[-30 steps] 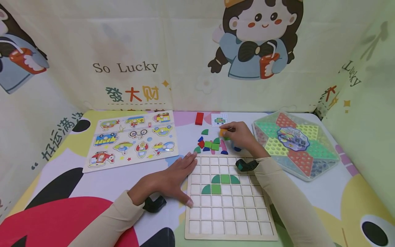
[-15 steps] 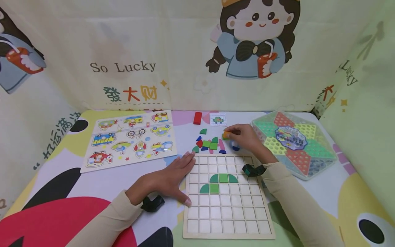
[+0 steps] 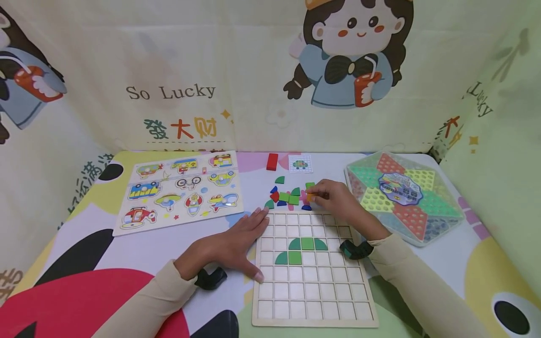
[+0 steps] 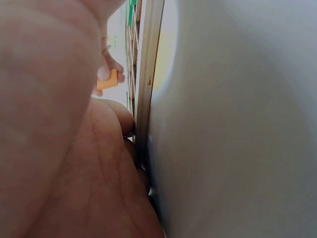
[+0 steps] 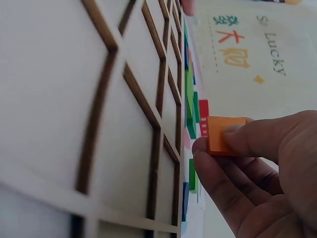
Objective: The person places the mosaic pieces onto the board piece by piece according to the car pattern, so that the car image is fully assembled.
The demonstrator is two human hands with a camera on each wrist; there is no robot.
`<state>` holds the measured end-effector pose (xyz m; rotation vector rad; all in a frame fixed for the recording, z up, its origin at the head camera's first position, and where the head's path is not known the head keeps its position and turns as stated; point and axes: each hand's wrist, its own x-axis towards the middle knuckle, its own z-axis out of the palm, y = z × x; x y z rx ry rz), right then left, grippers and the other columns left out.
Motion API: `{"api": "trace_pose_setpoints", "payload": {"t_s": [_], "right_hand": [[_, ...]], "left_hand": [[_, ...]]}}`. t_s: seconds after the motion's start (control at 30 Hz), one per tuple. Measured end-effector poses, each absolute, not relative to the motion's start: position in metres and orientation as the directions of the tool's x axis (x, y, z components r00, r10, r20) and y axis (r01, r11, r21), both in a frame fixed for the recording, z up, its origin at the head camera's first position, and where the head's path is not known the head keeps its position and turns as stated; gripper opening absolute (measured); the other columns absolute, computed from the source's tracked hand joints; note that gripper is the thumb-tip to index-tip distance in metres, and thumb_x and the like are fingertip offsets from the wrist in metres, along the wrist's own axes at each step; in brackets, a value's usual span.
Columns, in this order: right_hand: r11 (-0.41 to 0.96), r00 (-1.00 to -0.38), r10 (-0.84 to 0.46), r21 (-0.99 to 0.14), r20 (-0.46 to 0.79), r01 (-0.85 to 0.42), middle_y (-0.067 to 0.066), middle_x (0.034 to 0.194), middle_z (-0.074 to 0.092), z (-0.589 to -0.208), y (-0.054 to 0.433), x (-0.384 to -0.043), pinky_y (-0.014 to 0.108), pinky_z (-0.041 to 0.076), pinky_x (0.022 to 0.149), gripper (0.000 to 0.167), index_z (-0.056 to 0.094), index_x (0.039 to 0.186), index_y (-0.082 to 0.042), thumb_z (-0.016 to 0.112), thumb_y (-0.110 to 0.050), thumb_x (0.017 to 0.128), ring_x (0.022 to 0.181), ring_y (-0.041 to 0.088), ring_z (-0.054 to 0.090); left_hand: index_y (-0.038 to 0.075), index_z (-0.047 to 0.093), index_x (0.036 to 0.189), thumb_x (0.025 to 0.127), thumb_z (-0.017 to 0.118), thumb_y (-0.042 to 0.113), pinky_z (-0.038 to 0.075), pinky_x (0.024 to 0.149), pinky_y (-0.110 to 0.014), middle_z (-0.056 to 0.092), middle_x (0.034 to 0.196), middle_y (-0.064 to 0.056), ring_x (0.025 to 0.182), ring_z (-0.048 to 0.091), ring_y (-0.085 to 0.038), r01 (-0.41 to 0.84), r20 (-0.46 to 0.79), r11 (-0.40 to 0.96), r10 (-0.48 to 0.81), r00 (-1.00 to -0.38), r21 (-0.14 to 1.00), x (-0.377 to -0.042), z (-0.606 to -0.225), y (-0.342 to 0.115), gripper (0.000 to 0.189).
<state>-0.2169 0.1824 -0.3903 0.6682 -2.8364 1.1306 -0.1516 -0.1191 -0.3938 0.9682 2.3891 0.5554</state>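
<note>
One orange block [image 5: 217, 138] pinched between thumb and fingers of the right hand [image 3: 338, 201], likely for fine control, just beyond the far edge of the grid board [image 3: 314, 323] at the right end of the loose pieces [image 3: 293, 200]. Left hand [image 3: 230, 248] spread, holding nothing visible, along the board's left rim, presumably to steady it. On the board, three dark-green quarter-rounds [image 3: 297, 245] and two light-green squares [image 3: 307, 243]; beyond it toward the far side, one red block [image 3: 272, 162] and one card [image 3: 300, 164], the latter probably placed for easy viewing
</note>
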Motion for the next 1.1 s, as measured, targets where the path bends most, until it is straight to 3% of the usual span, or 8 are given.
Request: {"api": "trace_pose_setpoints", "payload": {"t_s": [0.4, 0.9, 1.1], "right_hand": [[0.586, -0.877, -0.450, -0.686, 0.167, -0.431, 0.003, 0.094, 0.069, -0.387, 0.184, -0.191, 0.031, 0.056, 0.073, 0.018, 0.074, 0.101, -0.001, 0.070, 0.004, 0.085, 0.081, 0.017, 0.063], [0.519, -0.818, -0.574, -0.755, 0.040, -0.401, -0.007, 0.091, 0.068, -0.383, 0.182, -0.159, 0.025, 0.054, 0.069, 0.017, 0.074, 0.102, -0.008, 0.071, -0.002, 0.087, 0.076, 0.011, 0.060], [0.473, -0.785, -0.620, -0.790, 0.016, -0.390, -0.009, 0.095, 0.069, -0.382, 0.175, -0.148, 0.026, 0.054, 0.075, 0.017, 0.075, 0.102, -0.011, 0.072, -0.003, 0.087, 0.085, 0.010, 0.062]], "left_hand": [[0.010, 0.005, 0.157, 0.070, 0.076, 0.065, -0.003, 0.117, -0.040, -0.010, 0.163, 0.000, 0.145, -0.016, -0.014, 0.531, -0.288, 0.660, 0.730, -0.619, 0.532, -0.152, -0.394, -0.118, 0.125], [0.010, 0.006, 0.157, 0.069, 0.076, 0.065, -0.002, 0.117, -0.041, -0.009, 0.163, -0.001, 0.146, -0.015, -0.016, 0.533, -0.289, 0.661, 0.731, -0.619, 0.528, -0.152, -0.395, -0.119, 0.125], [0.010, 0.007, 0.157, 0.069, 0.077, 0.064, -0.002, 0.117, -0.041, -0.009, 0.163, 0.000, 0.146, -0.014, -0.016, 0.521, -0.297, 0.668, 0.723, -0.623, 0.532, -0.151, -0.394, -0.119, 0.124]]}}
